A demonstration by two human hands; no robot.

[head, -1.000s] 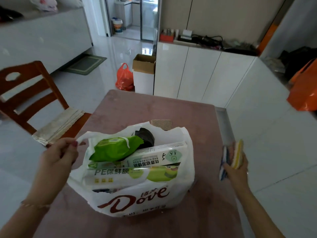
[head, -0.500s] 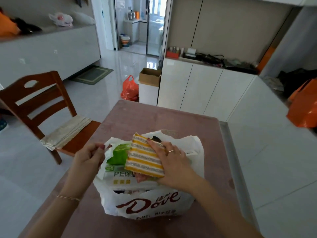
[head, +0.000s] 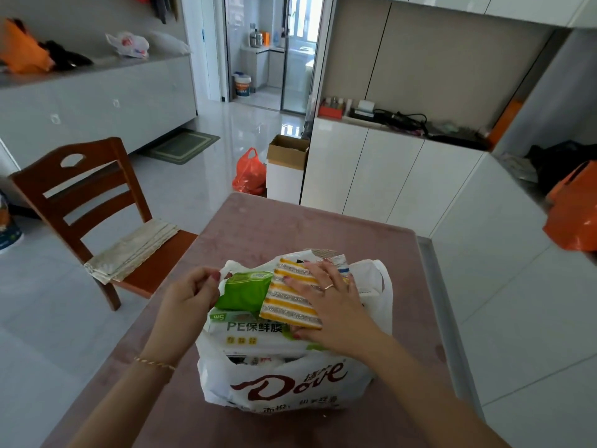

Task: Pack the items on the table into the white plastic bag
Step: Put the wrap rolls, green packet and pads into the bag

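Note:
A white plastic bag (head: 284, 383) with brown "Dove" lettering stands on the pink table (head: 290, 227). It is stuffed with a green pouch (head: 244, 291), a white cling-film box (head: 248, 331) and other items. My left hand (head: 190, 295) pinches the bag's left rim. My right hand (head: 329, 305) lies flat on a pack of yellow-and-grey striped sponge cloths (head: 287, 302), pressing it onto the top of the load in the bag's mouth.
A wooden chair (head: 80, 202) with a folded cloth on its seat stands left of the table. White cabinets (head: 387, 169) lie beyond the far edge. An orange bag (head: 248, 173) and a cardboard box (head: 287, 153) sit on the floor.
My right hand brought the sponge cloths from the table's right edge over to the bag and laid them on top. My left hand kept its hold on the rim.

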